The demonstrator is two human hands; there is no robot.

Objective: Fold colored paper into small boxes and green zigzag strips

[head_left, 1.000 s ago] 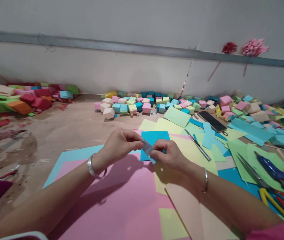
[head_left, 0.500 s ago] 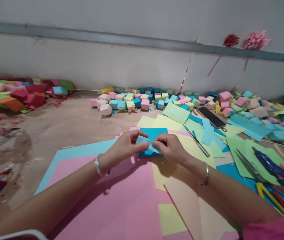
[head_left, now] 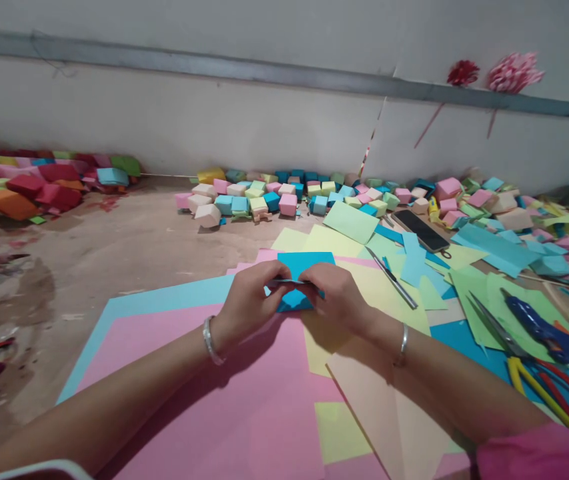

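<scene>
Both my hands pinch a small folded strip of blue paper [head_left: 291, 283] between them, held edge-on just above the floor. My left hand [head_left: 251, 299] grips its left end with fingers closed; my right hand [head_left: 337, 298] grips its right end the same way. Each wrist wears a silver bangle. Under the strip lies a teal paper square [head_left: 309, 263], on top of a large pink sheet [head_left: 224, 400] and a light blue sheet [head_left: 164, 299].
Several folded paper cubes [head_left: 284, 197] line the wall ahead; a red and green pile [head_left: 39, 187] sits far left. A phone [head_left: 421, 230], a metal ruler [head_left: 394, 280], scissors [head_left: 544, 360] and loose coloured sheets [head_left: 494, 293] lie at the right.
My hands lowered and drew closer together, and the blue strip turned from facing me to edge-on. The view tilted slightly down.
</scene>
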